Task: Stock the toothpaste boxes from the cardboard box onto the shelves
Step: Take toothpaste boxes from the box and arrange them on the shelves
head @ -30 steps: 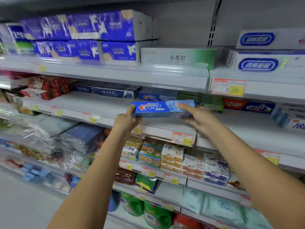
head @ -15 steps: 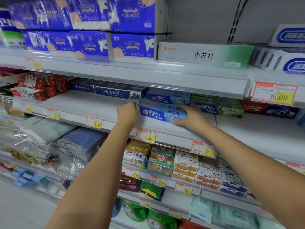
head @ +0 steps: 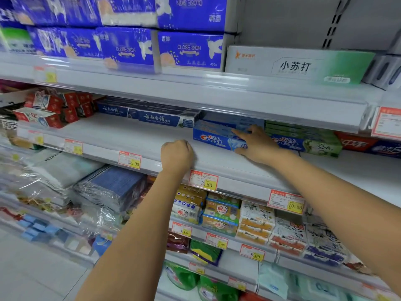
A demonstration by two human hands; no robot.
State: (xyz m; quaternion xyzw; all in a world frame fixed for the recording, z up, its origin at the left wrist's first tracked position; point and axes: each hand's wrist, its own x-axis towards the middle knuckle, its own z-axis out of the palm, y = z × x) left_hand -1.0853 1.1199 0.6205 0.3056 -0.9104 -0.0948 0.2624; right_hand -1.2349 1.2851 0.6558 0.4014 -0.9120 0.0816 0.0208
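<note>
Two hands: right hand point(head: 258, 146) grips one blue Crest box point(head: 211, 139) on shelf point(head: 121, 137), left hand point(head: 176, 154) fisted, empty

1. The right end of the blue Crest box point(head: 213, 139) is covered by the right hand point(head: 255, 144), and the print there is lost.
2. The left hand point(head: 176, 154) is seen from the back only, with its fingertips tucked under and out of sight.
3. The boxes behind, deep under the upper shelf point(head: 195, 92), are swallowed by shadow, so no count can be made.
4. The top tissue packs point(head: 191, 11) are cropped by the upper edge.
5. The red box point(head: 368, 146) and the grey boxes point(head: 388, 70) are cut off at the right edge.
6. The red packs point(head: 43, 109) at the left are smeared by blur, and the fine print on the price tag point(head: 285, 202) cannot be read.
</note>
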